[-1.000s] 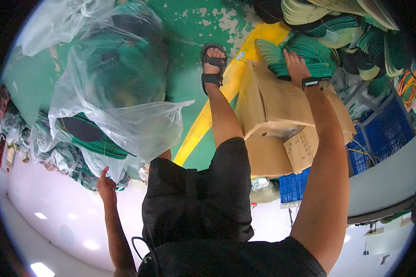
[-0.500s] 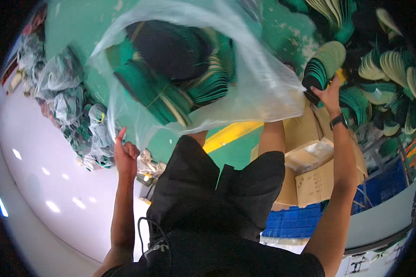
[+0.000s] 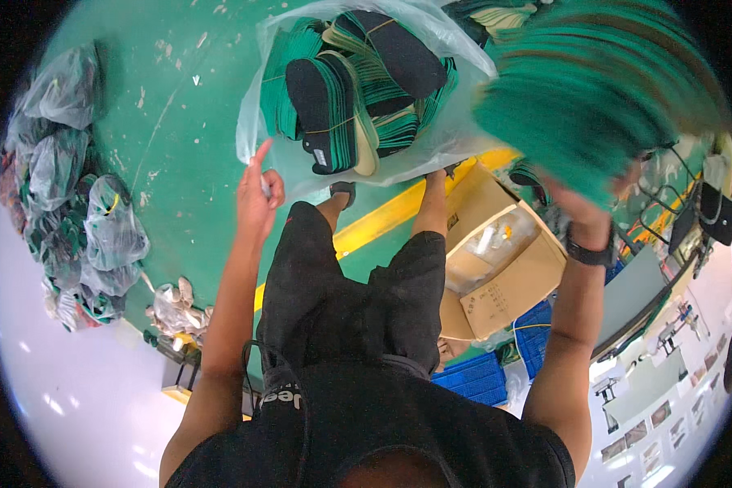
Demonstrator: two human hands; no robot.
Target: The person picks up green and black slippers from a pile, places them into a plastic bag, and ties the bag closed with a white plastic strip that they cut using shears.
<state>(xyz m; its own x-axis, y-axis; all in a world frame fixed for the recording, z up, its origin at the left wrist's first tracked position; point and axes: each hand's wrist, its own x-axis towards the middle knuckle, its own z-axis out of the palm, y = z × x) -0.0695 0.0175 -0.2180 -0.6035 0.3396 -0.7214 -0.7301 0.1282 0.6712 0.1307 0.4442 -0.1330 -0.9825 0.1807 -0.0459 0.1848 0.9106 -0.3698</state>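
My right hand [image 3: 581, 203] grips a large bundle of green insoles [image 3: 586, 98], held up at the right and smeared by motion. A clear plastic bag [image 3: 455, 146] stands wide open on the floor ahead of me. Inside it, several banded bundles of black, green and cream insoles [image 3: 329, 110] lean at different angles. By the bag's left rim is my left hand [image 3: 260, 199], its index finger stretched out against the plastic and the others loosely curled, with nothing clearly held.
An open cardboard box [image 3: 504, 276] with plastic inside stands right of my legs, near blue crates [image 3: 476, 381]. Filled clear bags [image 3: 61, 163] line the left side. A yellow floor stripe [image 3: 390, 213] runs under my feet. More insoles [image 3: 496, 18] lie at the far right.
My right hand has lifted the insole bundle from the pile at the right toward me. The bag's raised rim has dropped lower and farther away. My left hand has moved right and up in view.
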